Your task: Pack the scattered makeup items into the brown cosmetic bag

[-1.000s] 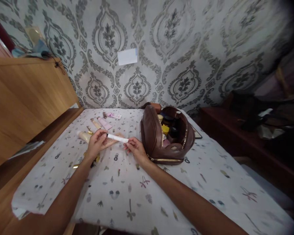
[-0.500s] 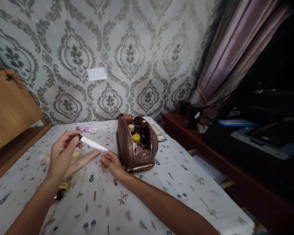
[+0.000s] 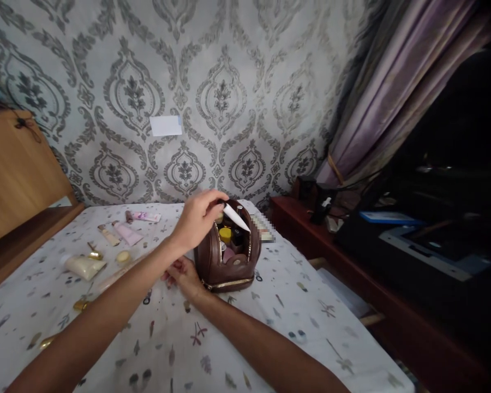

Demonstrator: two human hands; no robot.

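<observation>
My left hand (image 3: 198,219) pinches a white squeeze tube (image 3: 237,217) by its black cap. The tube slants down over the mouth of a brown cosmetic bag (image 3: 225,274), which is unzipped. Inside the bag are a yellow-lidded jar (image 3: 225,236), dark containers and a pink item. My right hand (image 3: 188,281) rests on the cloth by the bag's left side, holding nothing visible. Its fingers are loosely curled and apart, partly behind my left forearm. A long peach-coloured tube (image 3: 120,271) lies beneath that forearm, mostly covered.
On the patterned tablecloth (image 3: 213,338) at left lie a cream tube (image 3: 85,267), a small round jar (image 3: 123,256), a lilac tube (image 3: 127,233), a pink-and-white tube (image 3: 146,216) and gold-coloured items (image 3: 81,305). A dark red ledge (image 3: 286,218) runs along the right.
My left hand has carried the white tube rightward, from above the tablecloth to over the bag's opening. My right hand has stayed beside the bag.
</observation>
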